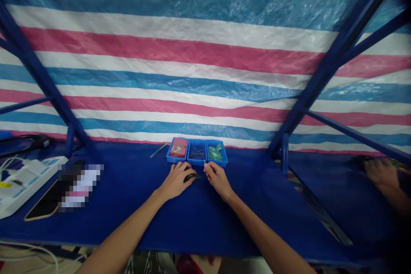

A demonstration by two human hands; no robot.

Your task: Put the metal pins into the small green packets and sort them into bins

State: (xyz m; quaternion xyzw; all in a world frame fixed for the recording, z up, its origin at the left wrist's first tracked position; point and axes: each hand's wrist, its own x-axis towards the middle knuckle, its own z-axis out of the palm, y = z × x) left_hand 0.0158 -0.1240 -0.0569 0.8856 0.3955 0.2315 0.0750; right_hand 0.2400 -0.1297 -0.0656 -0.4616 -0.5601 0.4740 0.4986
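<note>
My left hand (176, 180) is on the blue tabletop, its fingers curled around a small bunch of thin dark metal pieces (192, 177). Opposite it, my right hand (215, 175) pinches a small thin piece (204, 162) between thumb and forefinger, too small to name. Just beyond both hands, three blue bins stand side by side. In the left bin (168, 158) lies something reddish with pale bits on it. Thin dark metal pieces lie loose in the middle bin (196, 163). Green items in clear plastic fill the right bin (225, 157).
A thin clear tube or pen (158, 150) lies left of the bins. Farther left are a phone (48, 201) and a white power strip (30, 182) with cables. Blue metal struts (300, 102) rise on both sides before a striped tarp (180, 47). Another person's hand (383, 173) shows at far right.
</note>
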